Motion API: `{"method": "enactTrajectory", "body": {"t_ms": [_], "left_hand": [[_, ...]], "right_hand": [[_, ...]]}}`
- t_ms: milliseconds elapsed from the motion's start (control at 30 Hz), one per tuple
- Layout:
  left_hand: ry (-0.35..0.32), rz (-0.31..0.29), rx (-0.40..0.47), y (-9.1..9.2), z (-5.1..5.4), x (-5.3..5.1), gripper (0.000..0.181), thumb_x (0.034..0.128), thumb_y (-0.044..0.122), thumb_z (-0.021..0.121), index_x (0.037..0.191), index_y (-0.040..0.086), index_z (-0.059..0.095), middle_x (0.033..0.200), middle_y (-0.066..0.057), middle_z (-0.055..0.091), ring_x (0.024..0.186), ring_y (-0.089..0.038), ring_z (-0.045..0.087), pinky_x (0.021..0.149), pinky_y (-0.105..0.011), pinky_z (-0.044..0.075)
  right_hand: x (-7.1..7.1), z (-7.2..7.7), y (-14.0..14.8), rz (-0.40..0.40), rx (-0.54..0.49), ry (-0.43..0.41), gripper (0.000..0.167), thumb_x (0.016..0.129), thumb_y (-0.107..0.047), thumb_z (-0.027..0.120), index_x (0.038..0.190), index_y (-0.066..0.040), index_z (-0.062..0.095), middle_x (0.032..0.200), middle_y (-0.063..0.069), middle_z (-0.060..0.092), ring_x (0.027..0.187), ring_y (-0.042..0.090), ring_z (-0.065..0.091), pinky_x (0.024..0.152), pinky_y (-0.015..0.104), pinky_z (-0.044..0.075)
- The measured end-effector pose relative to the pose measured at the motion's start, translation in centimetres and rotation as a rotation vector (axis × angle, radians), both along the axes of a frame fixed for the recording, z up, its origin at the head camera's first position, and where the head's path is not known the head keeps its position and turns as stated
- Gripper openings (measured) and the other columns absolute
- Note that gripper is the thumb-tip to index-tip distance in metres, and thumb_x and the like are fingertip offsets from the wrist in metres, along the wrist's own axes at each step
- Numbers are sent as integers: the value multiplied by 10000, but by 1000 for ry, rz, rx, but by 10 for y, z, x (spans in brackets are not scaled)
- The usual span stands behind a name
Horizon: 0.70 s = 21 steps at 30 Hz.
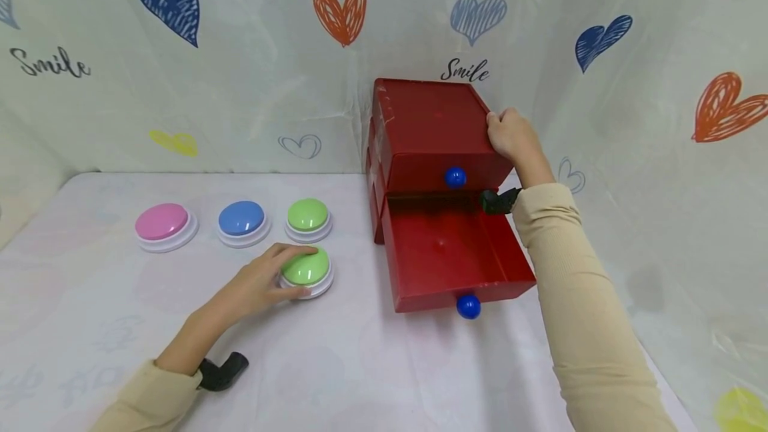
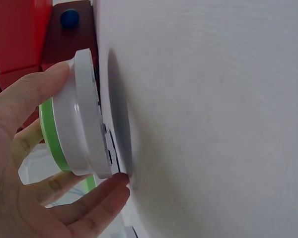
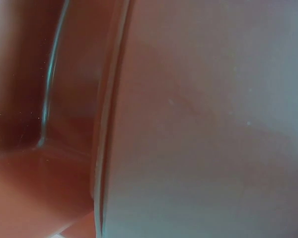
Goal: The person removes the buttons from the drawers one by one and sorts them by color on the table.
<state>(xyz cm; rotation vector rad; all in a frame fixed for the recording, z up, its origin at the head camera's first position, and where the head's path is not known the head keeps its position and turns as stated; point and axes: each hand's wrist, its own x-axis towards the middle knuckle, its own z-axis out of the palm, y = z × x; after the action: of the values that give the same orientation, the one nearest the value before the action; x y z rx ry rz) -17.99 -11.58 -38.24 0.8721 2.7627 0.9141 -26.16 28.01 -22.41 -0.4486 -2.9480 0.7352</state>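
Note:
My left hand (image 1: 264, 285) grips a round push button (image 1: 306, 269) with a green dome and white base. In the left wrist view, thumb and fingers hold the button's base (image 2: 82, 119) at its sides, and a narrow shadowed gap shows between it and the white tabletop. My right hand (image 1: 515, 139) holds the upper right edge of a red drawer cabinet (image 1: 435, 112). Below its closed top drawer, a red drawer (image 1: 441, 245) with a blue knob (image 1: 469, 307) stands pulled out, with nothing seen inside. The right wrist view shows only red plastic close up, no fingers.
Behind the held button, another green button (image 1: 308, 215), a blue button (image 1: 241, 219) and a pink button (image 1: 162, 222) stand in a row on the white table (image 1: 336, 379). A pale curtain (image 1: 252, 85) printed with hearts hangs behind the table and along its right side.

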Motion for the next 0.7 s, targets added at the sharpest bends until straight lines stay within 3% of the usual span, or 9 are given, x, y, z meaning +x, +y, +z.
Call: {"method": "enactTrajectory", "body": {"t_ms": [700], "left_hand": [[17,-9,-23,0,-1,6,600,774,272,741,1312,190,489,1287,-214,500,1150,-418,516,896,-600,432]], "right_hand": [[0,1,0,-2,-4,-7,549,994,-370,184,1271,52,398,1129,223,498,993,346,509,868,468,443]]}}
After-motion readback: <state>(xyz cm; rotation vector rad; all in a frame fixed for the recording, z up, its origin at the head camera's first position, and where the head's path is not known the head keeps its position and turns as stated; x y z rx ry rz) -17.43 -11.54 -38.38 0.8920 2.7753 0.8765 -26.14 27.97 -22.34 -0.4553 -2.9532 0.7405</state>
